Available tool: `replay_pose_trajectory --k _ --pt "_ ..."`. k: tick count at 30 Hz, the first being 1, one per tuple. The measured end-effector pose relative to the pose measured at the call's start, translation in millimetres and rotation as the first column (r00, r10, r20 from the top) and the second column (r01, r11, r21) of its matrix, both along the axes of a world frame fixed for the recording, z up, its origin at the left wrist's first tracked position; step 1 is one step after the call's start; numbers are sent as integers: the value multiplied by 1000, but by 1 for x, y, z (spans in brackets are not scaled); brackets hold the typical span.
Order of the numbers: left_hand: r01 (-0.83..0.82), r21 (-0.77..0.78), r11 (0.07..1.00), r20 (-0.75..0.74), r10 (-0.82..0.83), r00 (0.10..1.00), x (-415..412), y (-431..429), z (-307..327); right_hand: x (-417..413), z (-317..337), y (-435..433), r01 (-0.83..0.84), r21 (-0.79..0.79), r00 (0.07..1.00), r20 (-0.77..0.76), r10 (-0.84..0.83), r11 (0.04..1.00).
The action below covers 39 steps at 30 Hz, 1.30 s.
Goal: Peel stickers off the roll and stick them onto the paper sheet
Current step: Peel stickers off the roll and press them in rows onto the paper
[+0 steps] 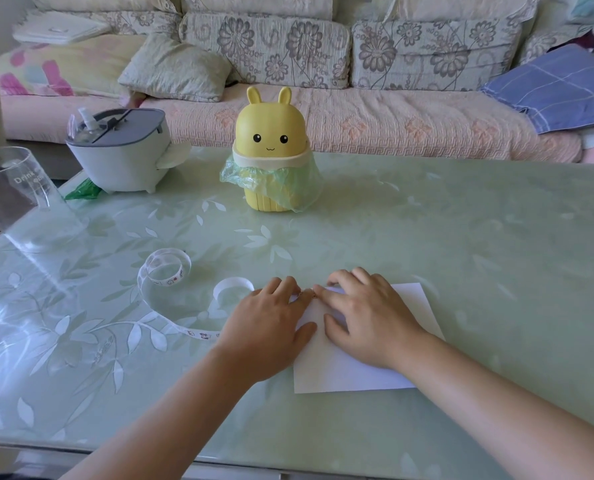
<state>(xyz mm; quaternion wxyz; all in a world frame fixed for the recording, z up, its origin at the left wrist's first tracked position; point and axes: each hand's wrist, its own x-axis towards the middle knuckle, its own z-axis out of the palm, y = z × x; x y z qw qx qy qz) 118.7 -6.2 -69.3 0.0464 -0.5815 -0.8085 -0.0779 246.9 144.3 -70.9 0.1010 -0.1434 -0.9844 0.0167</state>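
— What lies far left of the paper sheet (344, 374)?

— One clear glass (11, 192) on the desk (427, 220), printed "Drink"; the rest is unreadable. Nearer the sheet is one sticker roll (164, 271), its strip looping loose and running under your left hand (271, 327).

— And my hands?

— Your left lies palm down at the sheet's upper left corner, fingertips bent; I cannot tell whether they pinch anything. Your right hand (368, 317) rests palm down on the sheet, fingers loosely spread, index tip touching one small sticker (313, 295) there.
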Motion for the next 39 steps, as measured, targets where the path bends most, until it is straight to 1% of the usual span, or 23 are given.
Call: replay_pose_trajectory --k 4,9,14,17,20,22,24,27,29,30,33,34,36,39 --pt "-4 6 1000 -1 4 1000 -1 0 0 3 -1 1 -1 -9 1000 -18 1 1000" --pt "-20 -10 1000 -16 20 1000 2 1 5 7 0 -2 -41 -58 999 24 42 998" --pt "1 7 1000 48 -2 999 -1 -2 4 4 4 0 -33 -57 999 24 35 998" --pt "28 19 999 128 -30 991 -7 -5 4 -2 7 -1 -26 -87 1000 -12 25 996" --pt "34 111 993 213 -57 975 -14 -11 8 -9 10 -3 -9 -137 997 -73 -1 990" --pt "12 205 979 189 -51 981 -19 -15 12 -15 13 -7 -8 -174 996 -86 -7 985" --pt "-35 307 951 156 -14 988 -23 -20 19 -21 18 -12 -4 -258 997 -76 -16 966" --pt "-180 395 901 196 109 975 -31 -29 26 -31 23 -23 29 -417 997 -57 -58 908" --pt "-268 371 889 204 203 958 -34 -35 26 -38 27 -30 51 -497 994 -55 -90 867" --pt "-296 323 899 202 240 950 -35 -38 24 -41 28 -34 66 -533 993 -50 -110 844" --pt "-385 94 918 174 365 914 -33 -42 21 -50 28 -40 106 -639 983 -46 -176 762" --pt "-393 59 918 168 379 910 -32 -42 19 -52 26 -41 112 -664 980 -48 -192 739" --pt "-382 66 922 203 363 910 -31 -43 19 -56 23 -42 113 -694 979 -46 -201 711" --pt "-431 140 892 369 357 858 -32 -41 22 -59 22 -42 114 -736 974 -51 -222 668"
